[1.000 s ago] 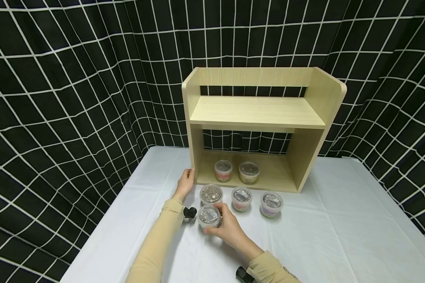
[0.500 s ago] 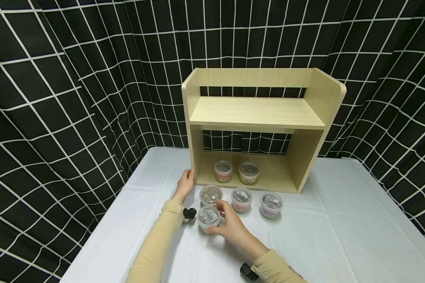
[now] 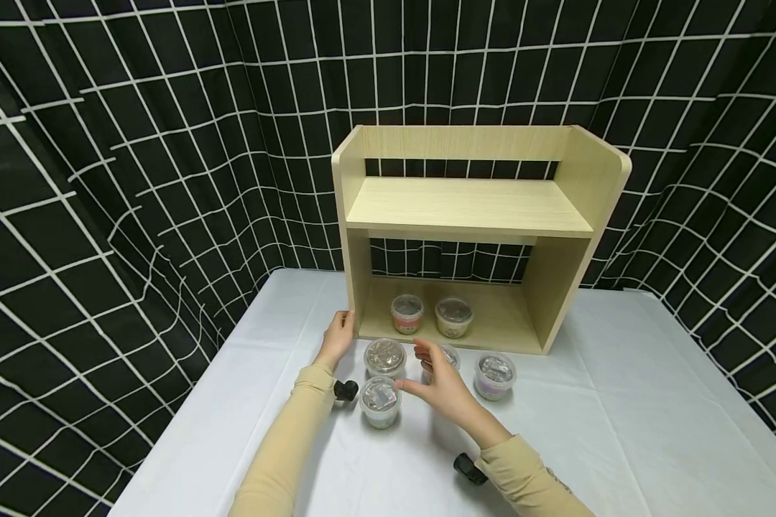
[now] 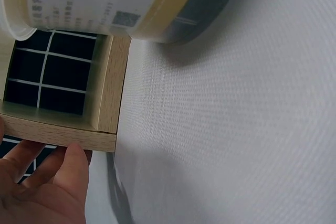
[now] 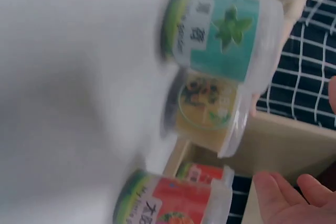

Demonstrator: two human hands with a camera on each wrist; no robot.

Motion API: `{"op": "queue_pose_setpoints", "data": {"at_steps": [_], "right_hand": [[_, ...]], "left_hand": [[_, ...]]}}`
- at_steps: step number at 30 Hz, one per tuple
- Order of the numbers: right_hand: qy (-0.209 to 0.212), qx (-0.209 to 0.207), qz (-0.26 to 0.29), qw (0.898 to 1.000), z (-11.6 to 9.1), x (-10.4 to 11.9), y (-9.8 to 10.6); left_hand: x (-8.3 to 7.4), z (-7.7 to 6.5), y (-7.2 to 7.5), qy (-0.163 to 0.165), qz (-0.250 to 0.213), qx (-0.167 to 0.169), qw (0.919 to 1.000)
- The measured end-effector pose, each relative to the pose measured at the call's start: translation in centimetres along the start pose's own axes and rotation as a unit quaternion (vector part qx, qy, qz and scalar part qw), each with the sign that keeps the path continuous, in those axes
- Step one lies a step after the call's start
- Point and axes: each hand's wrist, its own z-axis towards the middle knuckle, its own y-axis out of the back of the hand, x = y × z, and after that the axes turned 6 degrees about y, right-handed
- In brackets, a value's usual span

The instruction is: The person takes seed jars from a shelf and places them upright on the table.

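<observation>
My left hand grips the lower front edge of the side panel of a light wooden shelf, fingers on its outer side. My right hand hovers right of the lidded plastic tub with the teal label, holding nothing, thumb and fingers apart. Just behind that tub stands a tan-labelled tub; tan label also fills the top of the left wrist view. My right hand partly hides a red-labelled tub. Farther right is a purple-tinted tub.
Inside the shelf's lower compartment stand a red tub and a yellowish tub. The shelf rests on a white-covered table. Black curtains with white grid lines surround the table.
My right hand has let go of the front-left tub and moved right and forward, away from it. The tub stays on the table. My left hand has not moved.
</observation>
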Motion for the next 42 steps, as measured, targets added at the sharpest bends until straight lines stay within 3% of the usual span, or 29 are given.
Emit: {"op": "queue_pose_setpoints", "data": {"at_steps": [13, 24, 34, 42], "right_hand": [[-0.013, -0.047, 0.014, 0.999, 2.5, -0.4, 3.8], [-0.032, -0.077, -0.068, 0.994, 4.1, -1.3, 7.0], [-0.051, -0.077, -0.081, 0.992, 5.1, -1.4, 8.4], [-0.092, -0.081, -0.1, 0.987, 6.4, -2.5, 8.6]], "left_hand": [[-0.1, 0.1, 0.1, 0.006, 0.004, 0.005, 1.0], [0.1, 0.1, 0.0, 0.005, 0.002, 0.012, 0.9999], [0.0, 0.1, 0.0, 0.001, 0.007, 0.005, 1.0], [0.0, 0.1, 0.0, 0.003, 0.012, 0.006, 0.9999]]}}
